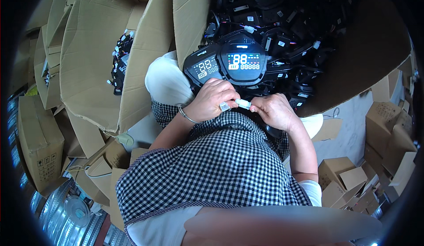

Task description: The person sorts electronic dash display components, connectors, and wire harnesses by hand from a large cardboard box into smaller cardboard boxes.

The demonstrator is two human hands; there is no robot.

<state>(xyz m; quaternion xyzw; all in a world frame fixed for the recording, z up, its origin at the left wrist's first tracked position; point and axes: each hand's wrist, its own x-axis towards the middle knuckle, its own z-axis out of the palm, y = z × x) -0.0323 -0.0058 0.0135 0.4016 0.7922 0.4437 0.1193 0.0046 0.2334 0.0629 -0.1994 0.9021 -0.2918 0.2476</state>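
In front of my body, my left hand (213,101) is closed in a pinch, with a small white plastic connector (225,106) at its fingers. My right hand (274,111) pinches another white connector (243,103), whose left end meets my left fingertips. Whether the two connectors are joined cannot be made out. Just beyond my hands, a black instrument display (244,61) shows lit white digits and a battery symbol. A second black display (203,67), tilted and dimmer, leans against its left side.
A large open carton (375,64) holds a heap of black display units (282,16) with wires and white plugs. To its left, another open carton (95,47) contains more wired parts (120,64). A closed box (40,144) stands at left, and small opened boxes (340,179) lie at right.
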